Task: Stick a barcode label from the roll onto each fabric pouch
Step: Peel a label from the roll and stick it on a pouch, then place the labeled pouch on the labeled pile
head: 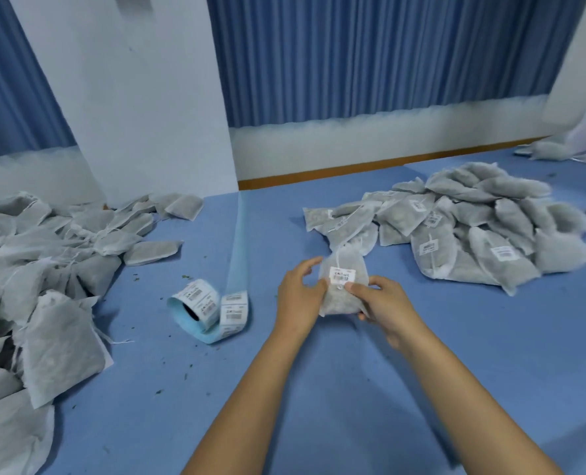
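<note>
Hands at centre frame, both busy on one item: the left hand (298, 296) curls its fingers round the left edge of a small grey mesh fabric pouch (336, 303), and the right hand (384, 303) pinches the pouch's right side, thumb on the front, fingers tucked behind. The pouch stands upright over the blue desk (319, 389); whether its lower edge touches the surface I cannot tell. And there it is, a white rectangular barcode label (342, 275) on the pouch's upper front face, between the two hands. Left of the hands, lying on its side on the desk, is the roll of white barcode labels on pale blue backing paper (195, 299), its loose end curled beside it and a bare blue backing strip (240, 241) running off toward the wall. Far left sprawls a heap of grey drawstring pouches (44, 269). To the right sits a second heap of grey pouches (473, 234), several showing white labels face up. Behind it all hangs a blue pleated curtain (370, 53).
</note>
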Available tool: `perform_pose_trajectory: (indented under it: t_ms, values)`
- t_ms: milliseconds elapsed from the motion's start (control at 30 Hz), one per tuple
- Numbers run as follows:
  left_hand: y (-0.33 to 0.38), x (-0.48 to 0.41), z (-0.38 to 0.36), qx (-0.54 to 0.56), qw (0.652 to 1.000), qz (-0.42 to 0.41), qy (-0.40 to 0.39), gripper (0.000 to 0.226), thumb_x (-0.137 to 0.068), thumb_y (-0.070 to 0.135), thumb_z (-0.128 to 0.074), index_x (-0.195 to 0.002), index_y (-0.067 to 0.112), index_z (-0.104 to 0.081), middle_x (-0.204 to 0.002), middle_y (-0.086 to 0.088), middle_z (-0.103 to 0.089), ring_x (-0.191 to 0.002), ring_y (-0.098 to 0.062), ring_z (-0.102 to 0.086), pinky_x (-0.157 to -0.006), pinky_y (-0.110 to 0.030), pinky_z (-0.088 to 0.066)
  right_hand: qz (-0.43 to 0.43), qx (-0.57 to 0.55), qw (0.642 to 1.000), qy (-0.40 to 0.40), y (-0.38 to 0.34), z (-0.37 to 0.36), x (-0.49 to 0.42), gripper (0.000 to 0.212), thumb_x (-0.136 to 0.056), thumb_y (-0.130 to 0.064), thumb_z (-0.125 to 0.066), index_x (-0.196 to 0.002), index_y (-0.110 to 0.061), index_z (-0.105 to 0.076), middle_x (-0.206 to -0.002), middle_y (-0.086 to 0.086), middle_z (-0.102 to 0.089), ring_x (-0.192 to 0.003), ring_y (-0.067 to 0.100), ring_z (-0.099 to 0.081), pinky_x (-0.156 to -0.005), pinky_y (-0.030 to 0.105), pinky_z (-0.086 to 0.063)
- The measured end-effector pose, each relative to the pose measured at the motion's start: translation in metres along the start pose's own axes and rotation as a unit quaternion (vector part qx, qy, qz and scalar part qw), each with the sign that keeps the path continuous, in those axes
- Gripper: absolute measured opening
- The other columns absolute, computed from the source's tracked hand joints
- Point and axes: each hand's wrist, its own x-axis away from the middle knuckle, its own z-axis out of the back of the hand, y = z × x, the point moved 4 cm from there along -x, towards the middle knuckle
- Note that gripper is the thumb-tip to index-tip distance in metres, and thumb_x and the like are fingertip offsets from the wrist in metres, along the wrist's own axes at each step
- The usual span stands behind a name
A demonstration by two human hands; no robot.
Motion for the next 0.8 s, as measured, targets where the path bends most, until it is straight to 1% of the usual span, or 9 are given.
perform_pose_trajectory:
  t_ms: [133, 233, 300, 400, 467, 533, 633, 700, 800]
  values:
    - [0.009, -0.005, -0.040, -0.007, 0.998, 0.049, -0.045, 0.042, -0.093, 0.010, -0.060, -0.134, 0.017, -0.053, -0.129, -0.016, -0.051, -0.114, -0.029, -0.057, -0.094, -0.048, -0.051, -0.026, -0.003, 0.999, 0.034, 0.001, 0.035, -0.015, 0.015, -0.089, -0.012, -0.064, -0.078, -0.003, -0.059, -0.066, 0.007, -0.056, -0.049, 0.013, -0.050, -0.046, 0.017, -0.044]
    - [0.047, -0.015, -0.061, 0.139, 0.988, 0.016, -0.059, 0.039, -0.096, 0.012, -0.056, -0.134, 0.020, -0.049, -0.127, -0.008, -0.055, -0.107, -0.024, -0.060, -0.094, -0.041, -0.052, 0.034, -0.208, 0.974, 0.081, -0.028, 0.051, -0.040, 0.011, -0.092, -0.004, -0.057, -0.083, -0.002, -0.062, -0.078, 0.006, -0.062, -0.069, 0.013, -0.058, -0.065, 0.015, -0.051]
    - [0.067, -0.019, -0.072, 0.134, 0.988, -0.007, -0.079, 0.046, -0.096, 0.014, -0.055, -0.140, 0.022, -0.045, -0.134, -0.003, -0.054, -0.111, -0.020, -0.058, -0.101, -0.039, -0.049, 0.052, -0.269, 0.954, 0.119, -0.041, 0.062, -0.054, 0.008, -0.092, 0.000, -0.054, -0.090, -0.002, -0.061, -0.081, 0.005, -0.061, -0.076, 0.013, -0.058, -0.079, 0.020, -0.049]
    - [0.072, -0.010, -0.081, 0.026, 0.993, -0.045, -0.110, 0.044, -0.095, 0.011, -0.055, -0.135, 0.026, -0.047, -0.134, 0.002, -0.053, -0.123, -0.024, -0.054, -0.099, -0.025, -0.043, 0.016, -0.207, 0.967, 0.145, -0.027, 0.058, -0.060, 0.028, -0.086, 0.008, -0.047, -0.064, -0.009, -0.052, -0.057, -0.001, -0.051, -0.060, 0.013, -0.044, -0.057, 0.019, -0.039]
    - [0.058, -0.002, -0.080, -0.041, 0.990, -0.033, -0.127, 0.040, -0.098, 0.015, -0.052, -0.138, 0.017, -0.049, -0.138, -0.003, -0.053, -0.125, -0.023, -0.052, -0.103, -0.028, -0.040, 0.026, -0.138, 0.981, 0.136, -0.012, 0.041, -0.053, 0.033, -0.082, 0.010, -0.045, -0.056, -0.009, -0.050, -0.048, -0.003, -0.047, -0.054, 0.013, -0.040, -0.050, 0.019, -0.035]
    - [0.042, 0.005, -0.073, -0.061, 0.989, -0.019, -0.135, 0.033, -0.101, 0.015, -0.046, -0.132, 0.011, -0.056, -0.133, -0.007, -0.058, -0.120, -0.023, -0.056, -0.104, -0.034, -0.043, 0.030, -0.087, 0.989, 0.117, 0.003, 0.018, -0.044, 0.023, -0.081, 0.008, -0.048, -0.069, -0.002, -0.064, -0.060, 0.006, -0.060, -0.056, 0.015, -0.053, -0.050, 0.020, -0.042]
    - [0.029, 0.014, -0.047, -0.071, 0.992, -0.024, -0.098, 0.029, -0.102, 0.013, -0.042, -0.120, 0.010, -0.065, -0.120, -0.008, -0.065, -0.113, -0.020, -0.060, -0.099, -0.029, -0.045, 0.053, -0.076, 0.990, 0.105, 0.014, -0.014, -0.031, 0.019, -0.081, 0.008, -0.050, -0.086, 0.001, -0.068, -0.076, 0.013, -0.068, -0.065, 0.018, -0.062, -0.058, 0.024, -0.049]
    - [0.026, 0.020, -0.023, -0.120, 0.989, -0.058, -0.062, 0.029, -0.102, 0.014, -0.042, -0.120, 0.013, -0.065, -0.120, -0.006, -0.064, -0.111, -0.017, -0.059, -0.096, -0.023, -0.043, 0.085, -0.086, 0.990, 0.077, 0.010, -0.037, -0.023, 0.020, -0.082, 0.010, -0.050, -0.082, -0.001, -0.066, -0.072, 0.008, -0.068, -0.064, 0.014, -0.063, -0.061, 0.025, -0.049]
    - [0.024, 0.028, 0.020, -0.197, 0.974, -0.115, -0.020, 0.031, -0.102, 0.019, -0.041, -0.126, 0.018, -0.061, -0.124, -0.003, -0.061, -0.112, -0.017, -0.057, -0.098, -0.032, -0.045, 0.131, -0.108, 0.985, 0.012, -0.002, -0.075, -0.007, 0.026, -0.082, 0.015, -0.046, -0.074, -0.005, -0.060, -0.056, -0.005, -0.063, -0.051, 0.003, -0.060, -0.050, 0.015, -0.046]
